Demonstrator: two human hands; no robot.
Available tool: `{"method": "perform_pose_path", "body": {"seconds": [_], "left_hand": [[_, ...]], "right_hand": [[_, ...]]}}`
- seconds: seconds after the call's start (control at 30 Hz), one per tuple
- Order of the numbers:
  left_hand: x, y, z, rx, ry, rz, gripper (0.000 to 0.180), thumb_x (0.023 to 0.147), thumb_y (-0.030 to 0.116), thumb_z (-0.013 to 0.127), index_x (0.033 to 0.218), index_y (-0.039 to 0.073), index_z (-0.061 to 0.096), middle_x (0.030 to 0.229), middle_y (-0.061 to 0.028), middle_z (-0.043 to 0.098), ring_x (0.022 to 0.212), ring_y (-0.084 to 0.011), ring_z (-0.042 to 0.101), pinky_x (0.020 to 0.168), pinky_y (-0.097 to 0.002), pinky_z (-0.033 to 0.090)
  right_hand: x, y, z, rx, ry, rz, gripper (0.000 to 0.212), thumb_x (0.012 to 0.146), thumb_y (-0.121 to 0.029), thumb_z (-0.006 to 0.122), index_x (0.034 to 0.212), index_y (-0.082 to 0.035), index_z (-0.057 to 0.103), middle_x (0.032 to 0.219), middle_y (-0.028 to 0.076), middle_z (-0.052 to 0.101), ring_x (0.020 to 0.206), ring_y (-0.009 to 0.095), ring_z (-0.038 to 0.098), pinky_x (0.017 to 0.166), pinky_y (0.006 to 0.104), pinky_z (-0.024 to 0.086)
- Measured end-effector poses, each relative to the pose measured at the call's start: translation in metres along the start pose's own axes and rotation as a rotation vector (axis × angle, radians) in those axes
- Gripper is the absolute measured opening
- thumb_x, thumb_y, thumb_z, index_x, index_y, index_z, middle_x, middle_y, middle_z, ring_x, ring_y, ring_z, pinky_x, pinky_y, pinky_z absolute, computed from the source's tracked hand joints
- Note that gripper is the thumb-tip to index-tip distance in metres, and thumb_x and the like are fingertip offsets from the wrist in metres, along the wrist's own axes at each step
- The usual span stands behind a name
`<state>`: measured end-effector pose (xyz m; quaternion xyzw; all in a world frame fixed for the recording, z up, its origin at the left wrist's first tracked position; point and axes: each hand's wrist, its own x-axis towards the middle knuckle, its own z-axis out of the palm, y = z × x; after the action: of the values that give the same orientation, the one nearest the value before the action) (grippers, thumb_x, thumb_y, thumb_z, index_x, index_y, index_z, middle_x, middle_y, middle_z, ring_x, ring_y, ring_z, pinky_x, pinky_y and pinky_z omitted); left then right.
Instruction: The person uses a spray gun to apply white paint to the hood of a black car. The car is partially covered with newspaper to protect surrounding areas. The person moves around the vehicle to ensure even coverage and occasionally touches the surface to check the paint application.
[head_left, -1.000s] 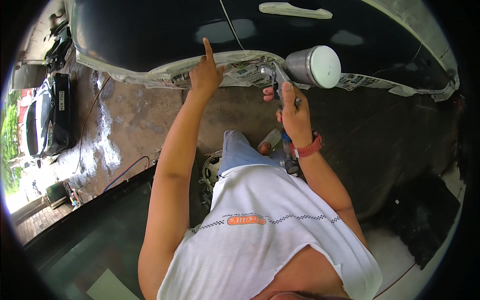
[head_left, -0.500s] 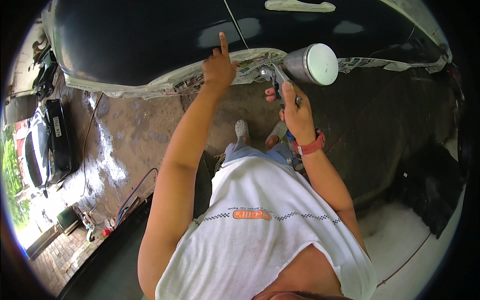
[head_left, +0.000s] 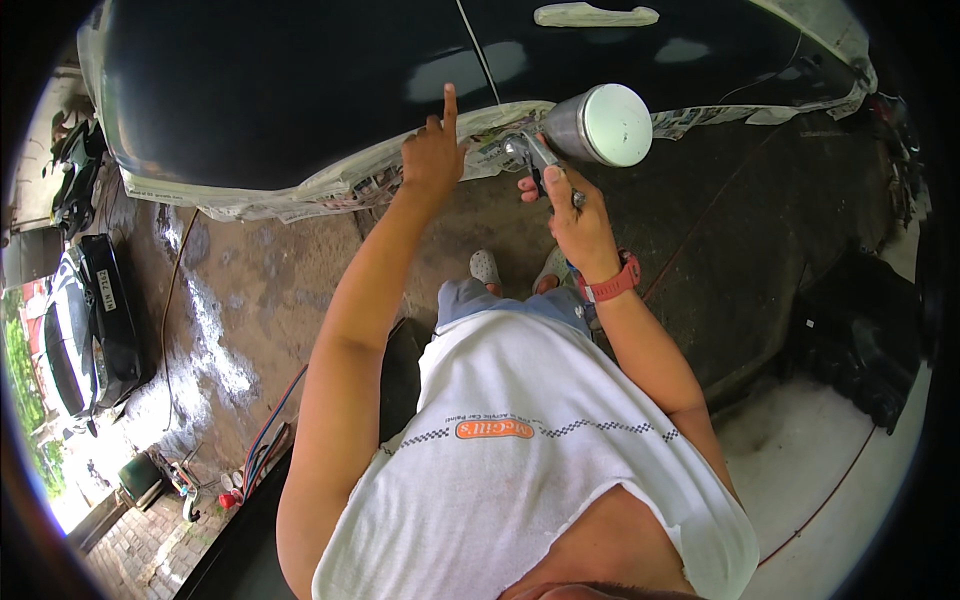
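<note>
My right hand [head_left: 582, 225] is wrapped round the handle of a paint spray gun [head_left: 535, 155]. Its metal cup [head_left: 567, 127] with a pale round lid tilts up to the right, close to the car's lower edge. Left of it, my left hand [head_left: 432, 152] holds nothing; the index finger is stretched out and the other fingers are partly curled. That fingertip points at a light grey patch [head_left: 440, 76] on the dark car panel [head_left: 270, 90]; whether it touches cannot be made out. Masking paper and newspaper [head_left: 350, 190] line the panel's lower edge.
A taped door handle [head_left: 595, 16] and a second grey patch [head_left: 682, 50] are farther right on the car. A hose [head_left: 178, 270] crosses the stained floor [head_left: 270, 260]. Another dark car [head_left: 95, 320] stands at the left, and a black part [head_left: 855, 325] lies at the right.
The whole view has shifted a little. My left fingertip has drawn slightly back toward the grey patch's lower edge. My right hand and the spray gun appear slightly farther left.
</note>
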<state>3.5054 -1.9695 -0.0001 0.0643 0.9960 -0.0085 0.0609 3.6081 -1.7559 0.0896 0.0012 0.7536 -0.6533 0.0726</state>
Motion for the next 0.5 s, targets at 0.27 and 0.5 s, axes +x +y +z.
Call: {"method": "perform_pose_path", "body": {"seconds": [0.27, 0.5], "left_hand": [[0.027, -0.006, 0.031, 0.115, -0.216, 0.126, 0.104, 0.094, 0.041, 0.071, 0.168, 0.015, 0.003, 0.116, -0.0183, 0.071, 0.096, -0.0334, 0.073, 0.083, -0.0466, 0.056], [-0.028, 0.000, 0.078, -0.088, -0.435, 0.260, 0.078, 0.093, 0.043, 0.070, 0.159, 0.016, 0.038, 0.125, -0.0156, 0.070, 0.118, -0.0342, 0.067, 0.098, -0.0498, 0.052]], "right_hand": [[-0.001, -0.002, -0.002, -0.007, 0.006, 0.017, 0.055, 0.110, -0.047, 0.047, 0.151, -0.011, 0.054, 0.098, 0.002, 0.074, 0.074, 0.003, 0.061, 0.050, 0.0206, 0.039], [-0.005, 0.002, -0.006, 0.013, 0.024, 0.010, 0.054, 0.110, -0.046, 0.047, 0.150, -0.010, 0.055, 0.097, 0.002, 0.074, 0.069, 0.003, 0.059, 0.050, 0.0207, 0.039]]}}
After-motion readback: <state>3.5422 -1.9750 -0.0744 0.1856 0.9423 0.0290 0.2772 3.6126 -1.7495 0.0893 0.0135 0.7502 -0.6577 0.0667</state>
